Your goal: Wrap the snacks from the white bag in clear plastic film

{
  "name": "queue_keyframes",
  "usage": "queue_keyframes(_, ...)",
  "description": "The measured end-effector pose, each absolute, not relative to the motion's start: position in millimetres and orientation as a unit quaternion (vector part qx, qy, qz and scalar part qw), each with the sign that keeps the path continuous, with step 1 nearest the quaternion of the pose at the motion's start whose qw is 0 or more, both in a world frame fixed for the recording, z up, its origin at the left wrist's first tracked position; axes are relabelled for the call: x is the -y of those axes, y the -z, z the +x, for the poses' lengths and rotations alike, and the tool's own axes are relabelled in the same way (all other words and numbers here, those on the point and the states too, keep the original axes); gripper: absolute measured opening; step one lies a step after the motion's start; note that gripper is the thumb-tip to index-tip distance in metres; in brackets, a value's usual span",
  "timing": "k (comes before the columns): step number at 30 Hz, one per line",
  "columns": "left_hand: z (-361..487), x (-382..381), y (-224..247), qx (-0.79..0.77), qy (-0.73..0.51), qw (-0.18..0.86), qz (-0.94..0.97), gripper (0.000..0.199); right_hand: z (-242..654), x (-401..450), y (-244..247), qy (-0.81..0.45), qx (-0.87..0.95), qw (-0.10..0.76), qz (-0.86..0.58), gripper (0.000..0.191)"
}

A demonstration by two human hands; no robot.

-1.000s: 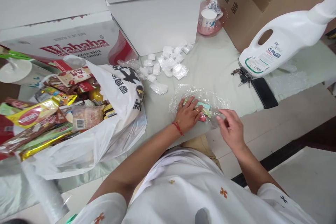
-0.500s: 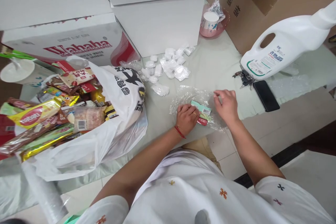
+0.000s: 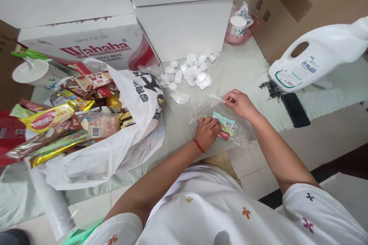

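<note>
Small snack packets [image 3: 229, 123], in pale turquoise, green and red, lie together on a crumpled sheet of clear plastic film [image 3: 207, 106] near the table's front edge. My left hand [image 3: 207, 130], a red string at its wrist, presses down on them from the left with curled fingers that hide part of them. The far edge of the film is pinched between thumb and fingertips of my right hand [image 3: 239, 103]. Behind the film sits a cluster of small white film-wrapped bundles [image 3: 192, 72].
Left stands a white plastic bag [image 3: 120, 153] full of snacks, with a roll of clear film [image 3: 51, 199] below it. Phone [image 3: 295, 109], keys [image 3: 272, 90] and a white detergent bottle [image 3: 304, 61] are at right. Boxes [image 3: 184, 26] and a pink dish [image 3: 254, 26] line the back.
My right hand has moved left and away from me, from beside the film to its far edge, and has closed on it. My left hand stays on the packets. The view has shifted slightly.
</note>
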State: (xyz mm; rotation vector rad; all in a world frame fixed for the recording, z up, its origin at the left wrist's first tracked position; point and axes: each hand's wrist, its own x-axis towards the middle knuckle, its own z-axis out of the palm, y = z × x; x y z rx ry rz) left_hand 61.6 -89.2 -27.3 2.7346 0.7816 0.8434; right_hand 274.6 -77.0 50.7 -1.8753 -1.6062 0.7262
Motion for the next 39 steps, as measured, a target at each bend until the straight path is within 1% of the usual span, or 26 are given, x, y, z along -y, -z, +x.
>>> queue_keyframes(3,61.2,90.3,27.1,-0.262,-0.280,0.068,0.921,0.023,257.3,99.3,-66.5,-0.255,0.623,0.280,-0.685,0.010)
queue_keyframes(6,62.5,93.0,29.7,-0.261,-0.307,0.060,0.913,0.023,231.7,126.5,-69.6,-0.232,0.650,0.285,-0.665,0.008)
queue_keyframes(9,63.8,96.5,32.9,-0.265,-0.328,0.096,0.902,0.035,206.2,153.5,-56.6,-0.218,0.649,0.308,-0.660,0.013)
queue_keyframes(11,61.8,97.2,32.6,-0.270,-0.325,0.155,0.893,0.038,193.5,167.7,-42.2,-0.217,0.618,0.345,-0.673,0.017)
queue_keyframes(13,55.7,94.8,29.3,-0.280,-0.329,0.229,0.873,0.028,185.1,177.6,-27.6,-0.217,0.582,0.374,-0.689,0.019)
queue_keyframes(15,46.1,89.0,23.3,-0.295,-0.337,0.312,0.838,0.022,179.8,183.4,-16.2,-0.207,0.569,0.379,-0.700,0.023)
queue_keyframes(17,35.8,81.2,15.4,-0.318,-0.346,0.400,0.787,0.023,176.1,185.9,-8.9,-0.188,0.585,0.364,-0.700,0.027)
queue_keyframes(19,28.3,74.8,6.3,-0.350,-0.352,0.479,0.724,0.018,172.8,186.4,-4.8,-0.169,0.617,0.332,-0.693,0.031)
queue_keyframes(21,26.2,72.5,-2.9,-0.384,-0.359,0.523,0.671,0.016,169.6,185.6,-2.4,-0.152,0.641,0.291,-0.694,0.035)
queue_keyframes(23,30.7,75.3,-11.2,-0.417,-0.354,0.505,0.667,0.024,166.6,184.0,-0.5,-0.138,0.649,0.259,-0.702,0.037)
queue_keyframes(25,40.7,81.1,-17.6,-0.459,-0.336,0.431,0.700,0.034,164.0,182.4,1.1,-0.133,0.646,0.247,-0.710,0.039)
queue_keyframes(27,53.4,86.3,-21.4,-0.500,-0.307,0.355,0.728,0.040,162.1,181.1,2.0,-0.133,0.640,0.247,-0.716,0.040)
queue_keyframes(28,59.4,87.4,-22.2,-0.516,-0.293,0.332,0.733,0.040,161.4,180.8,2.0,-0.133,0.637,0.246,-0.718,0.040)
queue_keyframes(30,67.4,85.5,-21.2,-0.528,-0.277,0.325,0.734,0.033,161.1,180.8,1.3,-0.132,0.639,0.238,-0.719,0.038)
queue_keyframes(31,68.5,82.7,-19.5,-0.527,-0.277,0.340,0.728,0.027,161.4,181.1,0.6,-0.130,0.643,0.233,-0.717,0.036)
queue_keyframes(33,64.7,75.1,-14.1,-0.523,-0.294,0.410,0.687,0.021,163.1,181.9,-0.6,-0.128,0.648,0.238,-0.712,0.031)
queue_keyframes(35,54.2,68.6,-7.4,-0.516,-0.317,0.510,0.611,0.024,165.8,182.2,-1.4,-0.136,0.633,0.268,-0.713,0.026)
queue_keyframes(36,47.7,66.9,-4.3,-0.513,-0.325,0.553,0.570,0.027,167.5,181.9,-1.8,-0.145,0.621,0.286,-0.715,0.027)
queue_keyframes(37,41.1,66.3,-1.5,-0.511,-0.329,0.585,0.536,0.030,169.4,181.3,-2.2,-0.157,0.611,0.300,-0.716,0.032)
queue_keyframes(39,29.3,68.1,1.9,-0.511,-0.332,0.617,0.498,0.035,173.1,178.8,-4.2,-0.177,0.604,0.301,-0.716,0.050)
